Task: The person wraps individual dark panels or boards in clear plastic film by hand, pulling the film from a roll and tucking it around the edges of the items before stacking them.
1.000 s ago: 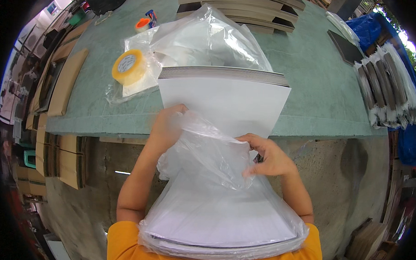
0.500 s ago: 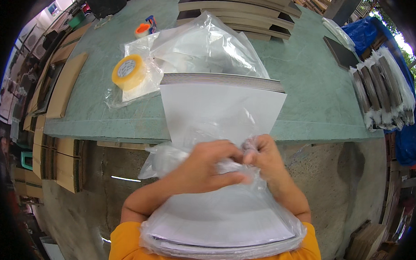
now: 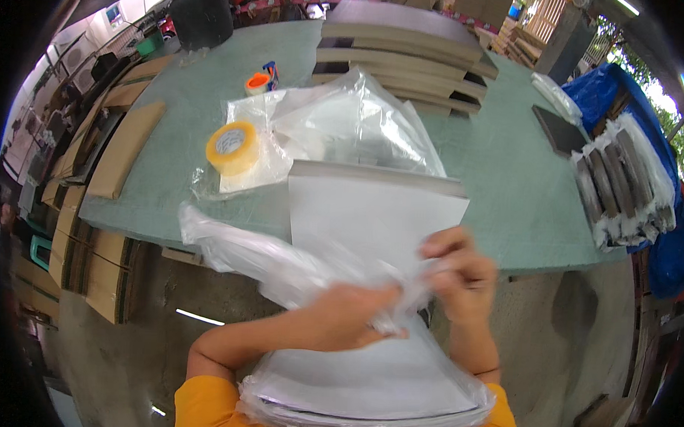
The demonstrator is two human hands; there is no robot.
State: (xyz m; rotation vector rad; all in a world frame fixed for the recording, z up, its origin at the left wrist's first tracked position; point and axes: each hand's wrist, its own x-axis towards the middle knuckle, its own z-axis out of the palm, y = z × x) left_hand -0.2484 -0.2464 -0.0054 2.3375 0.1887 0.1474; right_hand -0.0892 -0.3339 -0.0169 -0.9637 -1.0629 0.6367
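A stack of flat white panels [image 3: 376,211] leans between the table edge and my body, its far end bare. Its near part sits inside a clear plastic bag [image 3: 374,380], which rests against my yellow shirt. The bag's loose mouth is bunched across the stack's middle and trails off to the left. My left hand [image 3: 354,308] lies over the bunched film, closed on it and blurred by motion. To its right, my right hand [image 3: 460,278] is raised a little, fingers curled on a gathered bit of the same film.
On the green table [image 3: 523,212] lie more clear bags [image 3: 390,121], a yellow tape roll [image 3: 233,148] and an orange-cored tape roll [image 3: 258,82]. Thick panels [image 3: 408,43] are stacked at the back. Wrapped panels [image 3: 622,174] stand right; folded cartons [image 3: 125,153] line the left.
The bunched film now stretches further left over the stack. My hands have moved slightly apart, the left one lower and the right one to the right. The view has tilted up a little.
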